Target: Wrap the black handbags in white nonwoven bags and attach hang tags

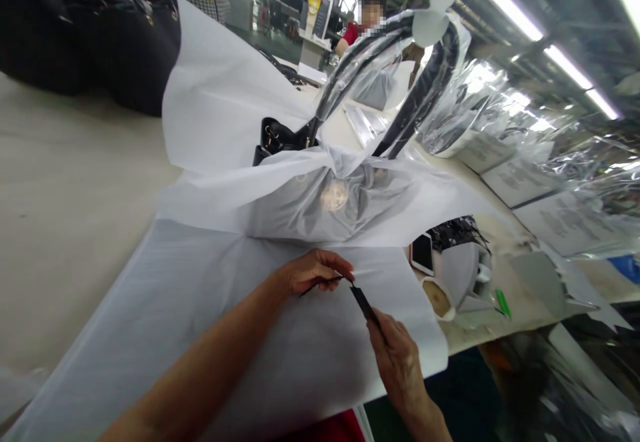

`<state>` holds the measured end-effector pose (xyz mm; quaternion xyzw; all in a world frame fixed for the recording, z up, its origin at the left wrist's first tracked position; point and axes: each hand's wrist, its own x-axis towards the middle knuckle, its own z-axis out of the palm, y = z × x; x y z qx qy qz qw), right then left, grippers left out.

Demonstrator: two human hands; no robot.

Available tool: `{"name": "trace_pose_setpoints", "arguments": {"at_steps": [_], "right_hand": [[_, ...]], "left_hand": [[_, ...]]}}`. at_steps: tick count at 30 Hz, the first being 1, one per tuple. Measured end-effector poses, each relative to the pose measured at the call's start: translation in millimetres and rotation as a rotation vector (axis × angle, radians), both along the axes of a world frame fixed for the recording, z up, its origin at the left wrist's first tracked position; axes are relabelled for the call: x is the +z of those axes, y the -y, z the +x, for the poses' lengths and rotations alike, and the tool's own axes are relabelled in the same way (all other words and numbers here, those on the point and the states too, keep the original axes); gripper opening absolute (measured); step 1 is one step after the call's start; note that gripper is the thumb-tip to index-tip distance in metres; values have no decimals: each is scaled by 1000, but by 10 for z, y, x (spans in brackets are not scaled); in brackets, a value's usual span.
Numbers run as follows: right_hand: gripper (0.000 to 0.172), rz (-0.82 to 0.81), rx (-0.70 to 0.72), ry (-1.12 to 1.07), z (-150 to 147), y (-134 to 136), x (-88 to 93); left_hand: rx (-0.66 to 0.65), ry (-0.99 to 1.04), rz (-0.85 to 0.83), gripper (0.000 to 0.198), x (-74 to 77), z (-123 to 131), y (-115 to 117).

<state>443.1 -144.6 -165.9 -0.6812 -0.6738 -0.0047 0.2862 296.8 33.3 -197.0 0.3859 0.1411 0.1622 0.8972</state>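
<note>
My left hand [313,271] pinches a thin black cord [320,283] just above a stack of white tissue sheets [200,309]. My right hand [397,355] grips a small black strip-shaped tag [363,305] whose top end meets the cord at my left fingertips. Behind them lies a black handbag [280,139], mostly draped in crumpled white tissue [300,195], with its two handles [425,92] wrapped in clear plastic and arching upward.
A phone [423,253], a cup [437,297] and a green pen [503,303] sit at the right of the tissue. Clear plastic bags with printed sheets [520,179] lie further right. Dark bags [90,29] stand at the far left. A person in red [353,32] works in the background.
</note>
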Motion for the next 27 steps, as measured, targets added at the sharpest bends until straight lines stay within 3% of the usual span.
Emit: {"name": "trace_pose_setpoints", "arguments": {"at_steps": [8, 16, 27], "right_hand": [[26, -88, -50, -161, -19, 56, -71], [26, -186, -36, -267, -53, 97, -137], [25, -203, -10, -275, -72, 106, -157]], "left_hand": [[18, -9, 49, 21, -47, 14, 14], [66, -53, 80, 24, -34, 29, 14], [82, -83, 87, 30, 11, 18, 11]]}}
